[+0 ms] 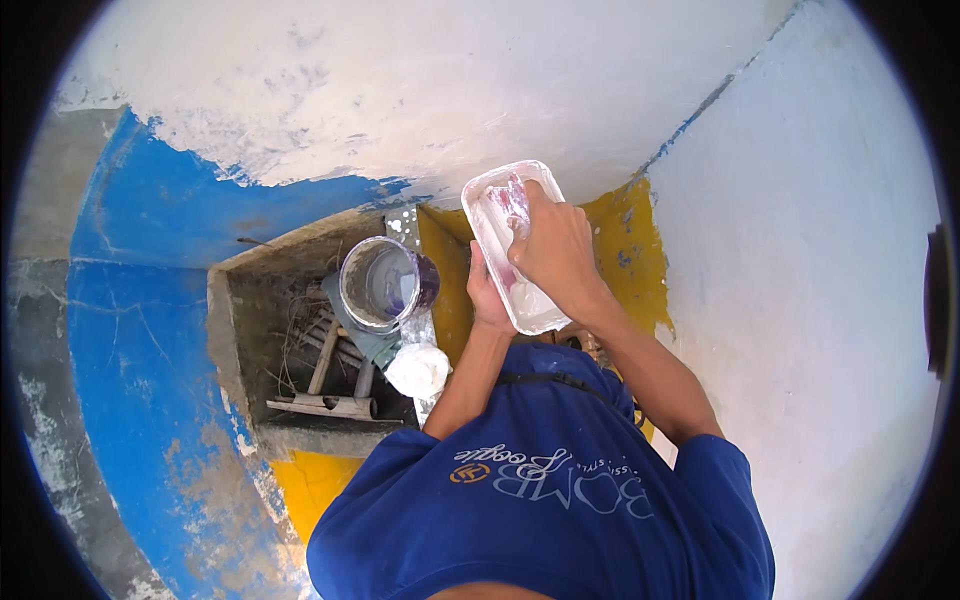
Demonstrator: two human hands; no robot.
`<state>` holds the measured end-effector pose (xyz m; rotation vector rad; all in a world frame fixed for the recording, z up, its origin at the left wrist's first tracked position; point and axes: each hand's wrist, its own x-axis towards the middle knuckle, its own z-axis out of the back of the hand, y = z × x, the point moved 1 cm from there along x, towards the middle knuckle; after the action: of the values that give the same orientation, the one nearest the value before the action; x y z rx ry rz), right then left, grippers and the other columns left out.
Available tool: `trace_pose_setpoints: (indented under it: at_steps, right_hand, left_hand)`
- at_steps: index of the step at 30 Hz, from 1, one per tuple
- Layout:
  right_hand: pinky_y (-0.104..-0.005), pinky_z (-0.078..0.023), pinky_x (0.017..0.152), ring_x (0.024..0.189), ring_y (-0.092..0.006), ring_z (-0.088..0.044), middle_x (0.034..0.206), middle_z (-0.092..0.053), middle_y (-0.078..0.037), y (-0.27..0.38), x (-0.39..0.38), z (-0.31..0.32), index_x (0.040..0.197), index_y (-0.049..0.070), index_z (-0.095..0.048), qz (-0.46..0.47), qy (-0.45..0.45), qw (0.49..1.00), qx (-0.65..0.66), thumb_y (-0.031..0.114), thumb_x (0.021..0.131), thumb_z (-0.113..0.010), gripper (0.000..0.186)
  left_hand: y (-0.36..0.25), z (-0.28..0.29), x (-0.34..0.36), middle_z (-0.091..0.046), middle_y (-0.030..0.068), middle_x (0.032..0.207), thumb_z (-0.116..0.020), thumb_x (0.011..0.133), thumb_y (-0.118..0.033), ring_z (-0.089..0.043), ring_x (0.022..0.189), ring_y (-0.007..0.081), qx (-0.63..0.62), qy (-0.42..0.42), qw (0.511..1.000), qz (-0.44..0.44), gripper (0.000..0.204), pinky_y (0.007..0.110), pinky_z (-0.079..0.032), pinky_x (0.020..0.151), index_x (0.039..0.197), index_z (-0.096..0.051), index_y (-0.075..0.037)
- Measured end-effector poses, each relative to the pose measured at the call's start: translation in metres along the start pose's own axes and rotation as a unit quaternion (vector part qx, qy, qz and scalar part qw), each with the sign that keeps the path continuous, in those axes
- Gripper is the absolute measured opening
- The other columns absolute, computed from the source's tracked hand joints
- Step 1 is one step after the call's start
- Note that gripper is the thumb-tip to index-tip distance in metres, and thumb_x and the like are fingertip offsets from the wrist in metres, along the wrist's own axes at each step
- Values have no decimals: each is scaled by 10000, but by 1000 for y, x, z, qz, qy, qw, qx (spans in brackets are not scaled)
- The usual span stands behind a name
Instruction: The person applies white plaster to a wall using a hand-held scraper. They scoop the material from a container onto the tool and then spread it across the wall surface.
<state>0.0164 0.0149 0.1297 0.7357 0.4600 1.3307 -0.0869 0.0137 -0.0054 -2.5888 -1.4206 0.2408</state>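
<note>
Above the shirt [540, 500], oblong white-smeared tray [488, 225], left fingers [479, 268] clasping it, right fingers [543, 210], grip unclear

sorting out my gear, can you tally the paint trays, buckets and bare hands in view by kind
Paint tray: 1
Bucket: 1
Bare hands, left hand and right hand: 2
Total: 4

The left hand's [487, 296] fingers are partly hidden behind the white tray [487, 228]. Whether the right hand [558, 245] grips some smeared tool, I cannot tell surely. The dark object [937, 300] is cut at right.
</note>
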Motion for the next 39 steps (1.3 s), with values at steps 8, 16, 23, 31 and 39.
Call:
trace_pose_setpoints:
  at_steps: [8, 16, 23, 31, 39]
  right_hand:
    - [-509, -511, 572, 647, -420, -664, 680, -641, -258, -18, -11, 11, 996, -49, -569, 47, 18, 985, -165, 48, 695, -674, 334]
    - [-528, -518, 636, 690, -465, -654, 701, -637, -285, -15, -14, -3, 1021, -52, -575, -1, 43, 995, -86, 32, 675, -662, 367]
    - [-562, -470, 712, 753, -507, -610, 734, -608, -323, -8, -7, 10, 1057, -54, -573, 26, 66, 997, -29, 21, 669, -635, 400]
    - [-552, -495, 702, 713, -486, -630, 705, -622, -299, 2, -6, 3, 1098, -60, -578, 36, 96, 992, -70, 25, 653, -642, 458]
    - [-541, -499, 689, 697, -483, -631, 692, -622, -294, 11, -9, 9, 1077, -59, -572, 17, 95, 994, -58, 21, 620, -642, 469]
  left_hand:
    - [-5, -16, 0, -479, 143, 1451, -331, 1034, -511, -498, 1299, 307, 48, -61, 997, -26, 645, 455, -379, 1105, 1500, -340, -65]
    - [4, -11, -1, -480, 127, 1446, -300, 1024, -539, -486, 1312, 313, -16, -55, 998, 18, 645, 494, -389, 1101, 1488, -360, -95]
    - [-4, -6, -3, -509, 129, 1417, -317, 1022, -521, -519, 1279, 299, -24, -33, 999, 1, 611, 478, -410, 1086, 1469, -398, -113]
    - [-7, 1, -8, -501, 127, 1429, -302, 1040, -503, -504, 1294, 298, 3, -19, 1000, -21, 609, 465, -391, 1103, 1478, -384, -87]
    - [-8, -5, -4, -514, 127, 1412, -290, 1044, -498, -513, 1279, 288, 22, -17, 999, -34, 602, 454, -394, 1103, 1472, -390, -87]
